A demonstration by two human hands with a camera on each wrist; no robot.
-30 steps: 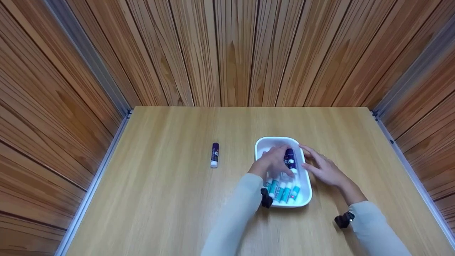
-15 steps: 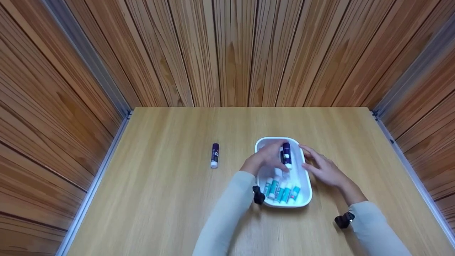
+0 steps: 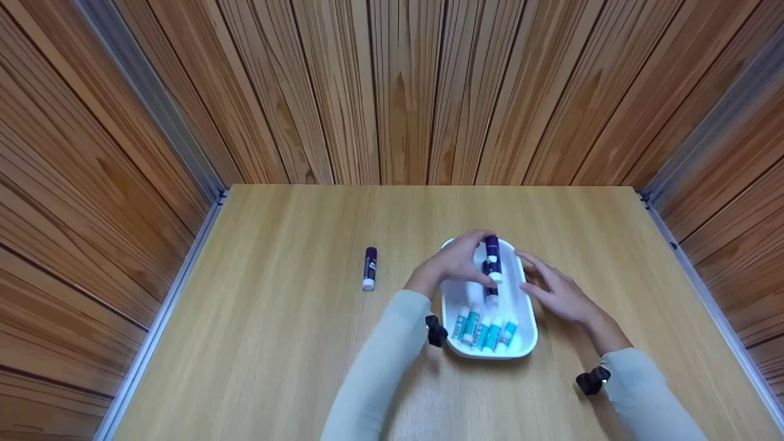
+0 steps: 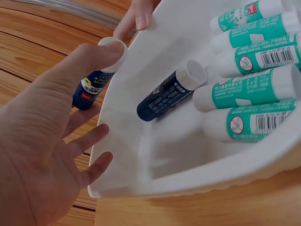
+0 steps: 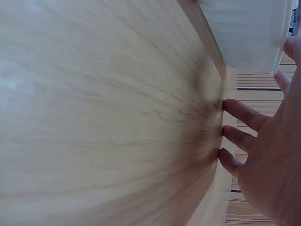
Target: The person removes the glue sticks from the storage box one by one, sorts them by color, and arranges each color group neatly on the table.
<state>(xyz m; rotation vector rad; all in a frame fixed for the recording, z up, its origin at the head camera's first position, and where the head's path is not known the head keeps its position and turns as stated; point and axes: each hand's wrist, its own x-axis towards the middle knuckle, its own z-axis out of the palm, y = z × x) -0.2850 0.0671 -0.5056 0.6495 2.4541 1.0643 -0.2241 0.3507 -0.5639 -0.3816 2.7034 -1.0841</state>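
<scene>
While two forearms in pale grey sleeves (image 3: 376, 361) reach in from the near side, each with a small black device (image 3: 437, 331) at the wrist, a white plastic tray with rounded corners (image 3: 514, 303) stands ahead of them on a light-brown wood-grain table (image 3: 275, 343). In its near end, five short cylindrical tubes with teal labels and white ends (image 3: 482, 331) lie side by side. The right hand (image 3: 554, 291) is spread at the tray's right side, its thumb and forefinger touching the tray and the other three fingertips resting on the table. Farther up the tray lies a dark navy cylindrical tube with a white end (image 4: 164, 96), partly hidden by the left hand in the head view. Well to the left of the tray, a dark purple-blue cylindrical tube with a white end (image 3: 370, 269) lies on the table. The left hand (image 3: 456, 260) pinches a navy tube with a printed label and white end (image 3: 493, 254) between thumb and forefinger at the tray's far end, its remaining fingers apart; its exact height cannot be told. Beyond the table's far edge rises a reddish-brown wood-plank wall (image 3: 404, 110).
</scene>
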